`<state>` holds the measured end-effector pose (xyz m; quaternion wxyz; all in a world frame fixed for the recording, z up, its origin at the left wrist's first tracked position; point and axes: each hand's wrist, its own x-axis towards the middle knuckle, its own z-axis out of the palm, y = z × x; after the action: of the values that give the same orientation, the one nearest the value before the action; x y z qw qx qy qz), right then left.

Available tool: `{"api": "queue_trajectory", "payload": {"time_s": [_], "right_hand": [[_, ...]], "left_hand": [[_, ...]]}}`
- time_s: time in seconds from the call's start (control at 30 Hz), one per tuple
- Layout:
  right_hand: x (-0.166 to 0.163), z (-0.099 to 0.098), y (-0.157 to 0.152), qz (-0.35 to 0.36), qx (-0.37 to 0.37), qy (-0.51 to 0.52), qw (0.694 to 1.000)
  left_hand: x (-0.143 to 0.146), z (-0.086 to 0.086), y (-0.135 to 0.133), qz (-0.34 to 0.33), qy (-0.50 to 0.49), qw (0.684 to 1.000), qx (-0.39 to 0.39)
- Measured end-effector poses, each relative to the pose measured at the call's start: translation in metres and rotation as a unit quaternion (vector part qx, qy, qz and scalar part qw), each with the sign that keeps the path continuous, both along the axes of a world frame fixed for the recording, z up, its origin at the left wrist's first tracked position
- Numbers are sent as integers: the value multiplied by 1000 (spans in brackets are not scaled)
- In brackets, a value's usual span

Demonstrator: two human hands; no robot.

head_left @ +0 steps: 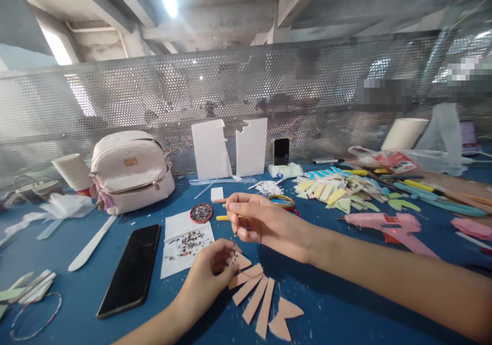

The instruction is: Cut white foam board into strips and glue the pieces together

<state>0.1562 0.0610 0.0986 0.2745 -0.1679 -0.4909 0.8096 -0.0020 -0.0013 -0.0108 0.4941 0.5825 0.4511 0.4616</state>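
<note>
A thin string of small dark and coloured beads [234, 242] runs between my two hands. My right hand [265, 222] pinches its upper end, and my left hand [213, 270] pinches it lower down. Below the hands, several peach strips [255, 299] lie fanned out, with small peach pieces [285, 315] beside them. Left of my hands is a white paper sheet [171, 268] with loose mixed beads [188, 242] scattered on it. At its top edge sits a red round dish [192, 219] full of beads. A finished-looking beaded loop [35, 329] lies at the lower left.
A black phone [130, 270] and a white plastic knife [92, 245] lie left. Behind stand a pale backpack [130, 168] and white boards [251, 150]. To the right are a pink glue gun [384, 224], a heap of paper strips [334, 191] and yellow-handled scissors [284, 199].
</note>
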Motion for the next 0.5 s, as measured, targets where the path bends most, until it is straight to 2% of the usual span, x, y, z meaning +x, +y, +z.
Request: {"api": "queue_trajectory", "payload": {"time_s": [0.5], "right_hand": [[9,-2,11,-24,27,-2,999]], "left_hand": [[-1,2,-1,-5,7,1000,-12]]}}
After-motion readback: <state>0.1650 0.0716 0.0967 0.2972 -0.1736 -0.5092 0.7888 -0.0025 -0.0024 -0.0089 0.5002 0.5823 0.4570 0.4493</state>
